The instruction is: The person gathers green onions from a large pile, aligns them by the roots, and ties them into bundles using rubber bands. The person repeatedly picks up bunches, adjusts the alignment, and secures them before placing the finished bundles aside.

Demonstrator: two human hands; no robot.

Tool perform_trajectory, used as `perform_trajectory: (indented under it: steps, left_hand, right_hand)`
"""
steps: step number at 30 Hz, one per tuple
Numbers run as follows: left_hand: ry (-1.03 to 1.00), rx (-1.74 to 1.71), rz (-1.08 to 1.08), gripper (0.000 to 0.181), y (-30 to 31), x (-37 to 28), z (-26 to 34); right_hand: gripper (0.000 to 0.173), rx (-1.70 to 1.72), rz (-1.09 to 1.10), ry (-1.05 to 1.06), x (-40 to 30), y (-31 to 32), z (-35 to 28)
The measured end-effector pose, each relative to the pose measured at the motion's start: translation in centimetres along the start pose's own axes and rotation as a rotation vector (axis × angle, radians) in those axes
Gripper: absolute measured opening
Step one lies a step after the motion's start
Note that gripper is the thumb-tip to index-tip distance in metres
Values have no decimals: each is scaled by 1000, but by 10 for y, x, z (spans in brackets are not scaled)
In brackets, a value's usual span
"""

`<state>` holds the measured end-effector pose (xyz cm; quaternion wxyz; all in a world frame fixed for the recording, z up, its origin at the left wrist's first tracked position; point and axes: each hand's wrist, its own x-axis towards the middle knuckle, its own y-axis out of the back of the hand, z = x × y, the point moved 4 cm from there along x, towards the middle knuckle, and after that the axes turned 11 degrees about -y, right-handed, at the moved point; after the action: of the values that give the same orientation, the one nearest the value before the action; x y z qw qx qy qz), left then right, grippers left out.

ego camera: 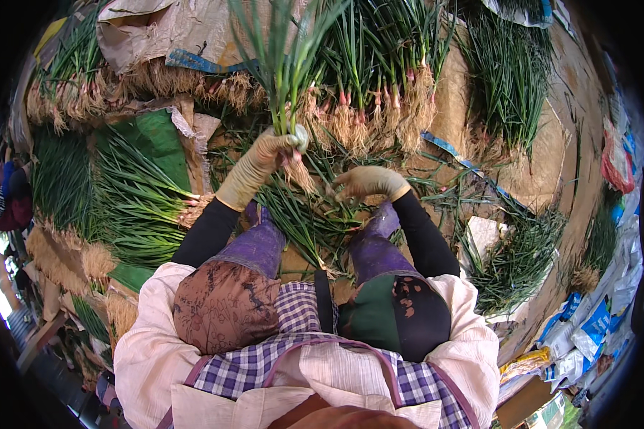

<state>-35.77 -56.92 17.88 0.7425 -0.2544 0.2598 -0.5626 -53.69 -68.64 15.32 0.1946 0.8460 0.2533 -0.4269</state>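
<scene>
My left hand [265, 155], in a pale work glove, grips a bunch of green onions [283, 102] just above the pink bulbs. The leaves point away from me and the pale roots hang below the fist. My right hand [369, 181], gloved too, is held to the right of those roots, apart from them. Its fingers are bent and somewhat apart, with nothing visible in them. Under both hands, loose green onions and leaf scraps [295, 214] lie on the ground between my purple boots [378, 236].
A row of upright onion bunches [365, 80] stands ahead. Trimmed-looking onions [139, 198] lie on green sheeting [153, 139] at left. A leaf heap [515, 263] and another bunch [510, 80] are at right. Plastic bags [585, 327] line the far right. A person [13, 193] is at far left.
</scene>
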Motion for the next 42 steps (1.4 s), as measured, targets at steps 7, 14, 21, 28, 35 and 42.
perform_trajectory:
  steps: [7,14,21,28,35,42]
  left_hand:
    - [32,-217,161,11,4,23,-32]
    - [176,328,299,20,-1,8,-49]
    - [175,-267,263,30,10,0,-58]
    - [213,-245,428,15,9,-8,-78]
    - [124,-191,557,19,8,-12,-93]
    - [53,-603,370,21,-1,-1,-89]
  right_hand:
    - [40,206,1039,-348,19,130,31]
    - [48,68,1005,78,22,64,-36]
    - [24,1307,369,357,30,38,-35]
    - [36,1133,558,407,35,40,-31]
    - [24,1540,391,315,63,24,-16]
    - [22,2151,358,308,65,3,11]
